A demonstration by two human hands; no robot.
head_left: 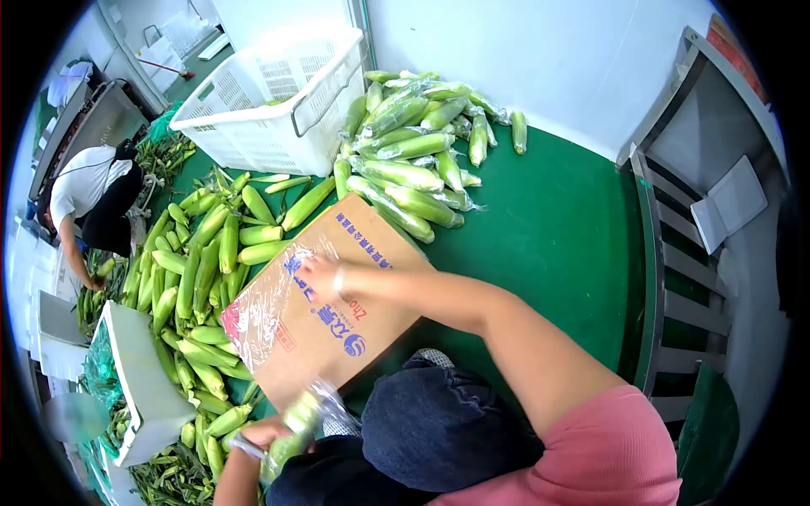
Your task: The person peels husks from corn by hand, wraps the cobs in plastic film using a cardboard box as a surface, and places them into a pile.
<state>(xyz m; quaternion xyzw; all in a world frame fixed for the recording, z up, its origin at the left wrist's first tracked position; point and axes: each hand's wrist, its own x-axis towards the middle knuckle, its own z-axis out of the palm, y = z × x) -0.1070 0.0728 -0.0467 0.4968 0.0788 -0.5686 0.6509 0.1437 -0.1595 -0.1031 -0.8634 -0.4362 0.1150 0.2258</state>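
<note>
Pale green ear of corn (291, 440), blurred, clear plastic (336, 411) about its upper end, gripped in the left hand (265, 432) beside a printed cardboard box (283, 371). Right hand (322, 281) at clear film (260, 314) atop the box; pinching or spread, impossible to tell.

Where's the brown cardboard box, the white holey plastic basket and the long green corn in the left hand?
Brown cardboard box (337, 322): head view, printed top.
White holey plastic basket (253, 143): head view, near wall.
Long green corn (294, 433): head view, blurred middle.
</note>
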